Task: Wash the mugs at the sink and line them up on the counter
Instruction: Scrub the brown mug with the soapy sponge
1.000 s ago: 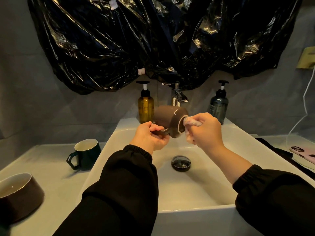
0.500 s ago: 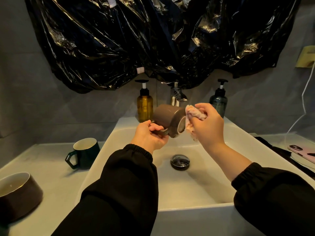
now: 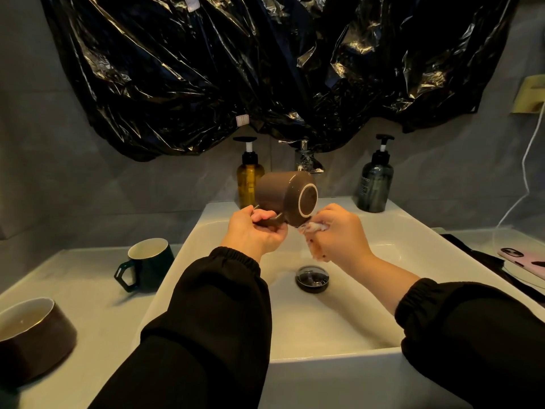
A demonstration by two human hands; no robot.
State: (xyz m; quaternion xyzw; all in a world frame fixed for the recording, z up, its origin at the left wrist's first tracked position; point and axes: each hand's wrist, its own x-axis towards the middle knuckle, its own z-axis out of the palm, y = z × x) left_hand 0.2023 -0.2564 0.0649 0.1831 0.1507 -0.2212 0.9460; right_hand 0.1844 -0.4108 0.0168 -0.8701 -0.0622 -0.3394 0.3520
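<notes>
The left hand [image 3: 253, 231] has its fingers curled round the handle of the brown mug [image 3: 280, 196]. It holds the mug on its side just above its own knuckles, with the base turned toward the right hand [image 3: 339, 231]. That tilt likely serves to offer the underside for wiping and to let drips fall into the sink [image 3: 339, 357] below both hands.

The right hand is bunched tight around a wet cloth [image 3: 316, 230], which touches the lower edge of the mug's base, close beside the left hand. The tap [image 3: 305, 160] sits just behind the mug; no stream of water can be made out.

Well out to the left of the left hand, a green mug [image 3: 150, 262] stands upright on the counter [image 3: 88, 293], probably parked clear of the splashing. Whether it is washed cannot be told. A bowl [image 3: 32, 335] sits further left and nearer the person.
</notes>
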